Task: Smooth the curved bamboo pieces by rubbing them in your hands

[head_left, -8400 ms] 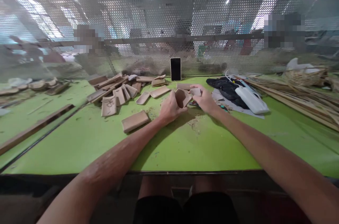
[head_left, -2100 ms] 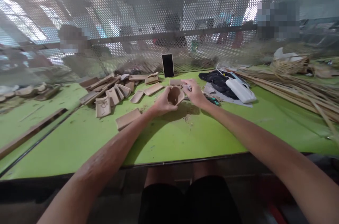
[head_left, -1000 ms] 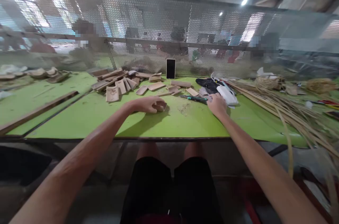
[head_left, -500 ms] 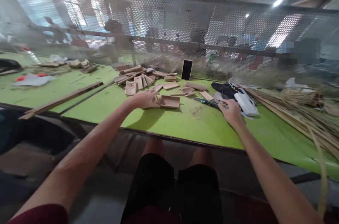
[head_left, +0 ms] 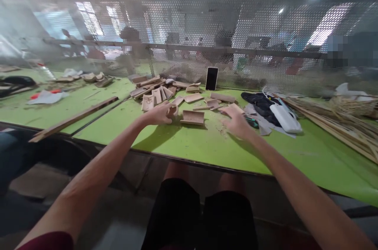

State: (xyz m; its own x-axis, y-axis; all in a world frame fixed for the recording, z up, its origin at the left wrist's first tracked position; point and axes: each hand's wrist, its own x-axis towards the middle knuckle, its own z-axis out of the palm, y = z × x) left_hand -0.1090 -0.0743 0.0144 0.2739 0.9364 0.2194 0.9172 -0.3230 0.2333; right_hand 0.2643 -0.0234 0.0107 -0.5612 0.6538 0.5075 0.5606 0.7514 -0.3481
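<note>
The fingers of my left hand [head_left: 161,114] curl around a small curved bamboo piece [head_left: 176,111], partly hidden by them. Just to its right, a trough-shaped bamboo piece [head_left: 192,117] rests on the green table, hollow side showing. My right hand [head_left: 236,123] is low over the table with its fingers apart and nothing visibly in them, beside a flat bamboo piece [head_left: 236,108]. A dark tool with green parts [head_left: 251,122] lies partly hidden behind that hand. Farther back is a heap of bamboo pieces [head_left: 156,91].
A phone [head_left: 212,79] leans on the mesh screen [head_left: 189,25]. Dark cloth [head_left: 260,103] and a white object [head_left: 286,117] lie right, near long strips [head_left: 325,120]. A long wooden strip [head_left: 76,118] is at left. People are blurred behind the mesh.
My right hand has let go of the dark tool and moved left toward the bamboo pieces. My left hand has drawn slightly away from the trough-shaped piece. The view has shifted a little.
</note>
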